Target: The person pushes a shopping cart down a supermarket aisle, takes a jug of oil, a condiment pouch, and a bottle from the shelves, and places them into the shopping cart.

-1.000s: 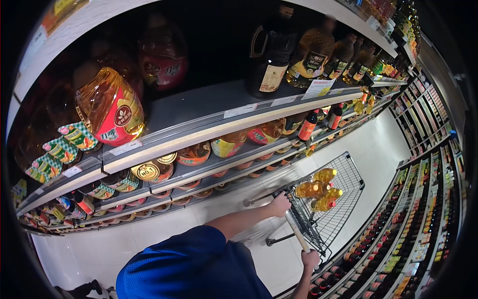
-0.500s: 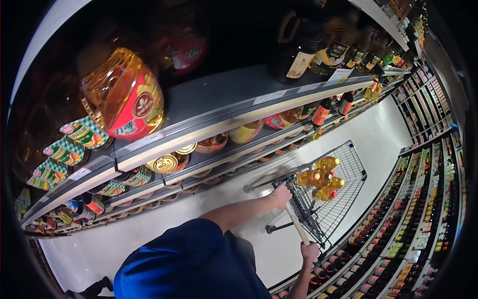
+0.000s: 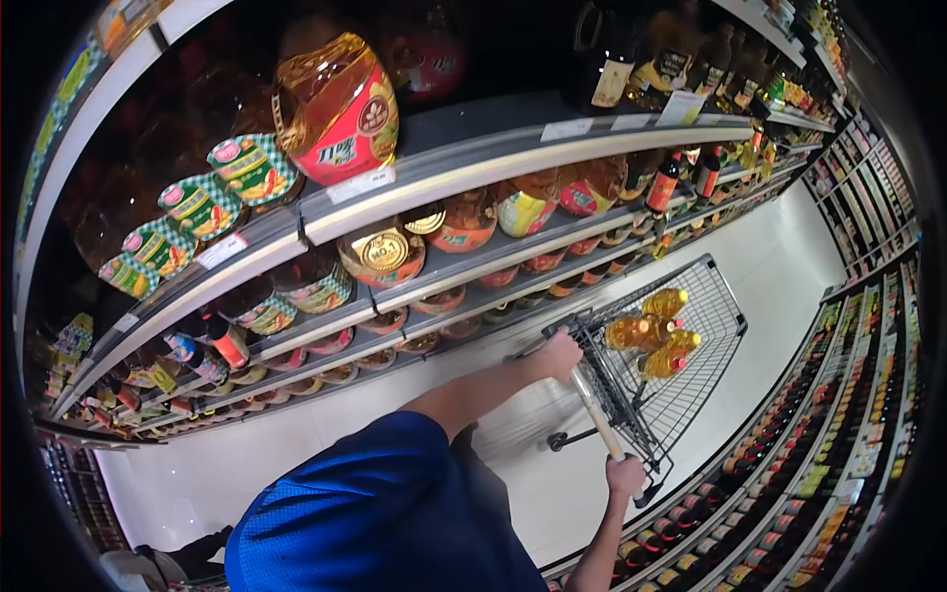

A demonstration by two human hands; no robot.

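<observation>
Steer from both ends of the handle, with the load low and the sides watched

The step in hand looks like guiding the shopping cart (image 3: 696,395) along the aisle. The left hand (image 3: 560,355) is closed around the left end of the handle (image 3: 598,412), and the right hand (image 3: 625,476) is closed around it near the other end. Neither grip looks open; how hard they squeeze, I cannot tell. The cart stands ahead of the person on the pale floor (image 3: 779,242), between the two runs of shelving.

This wide hold serves steering well: even pressure from both palms should send the cart straight, and a little more from one side should turn it. The oil bottles (image 3: 631,333) stand bunched in the basket toward its left side, with bare wire mesh beside them. Nothing seems to brace them on that open side, so gentle starts, stops and turns are wise, lest they slide or tip.

Clearance deserves care. The right end of the handle appears near the bottles on the right-hand shelving (image 3: 779,474), though the lens makes the gap hard to judge. On the left, the shelf edge (image 3: 473,176) runs beside the person, so the left elbow is best held in.
</observation>
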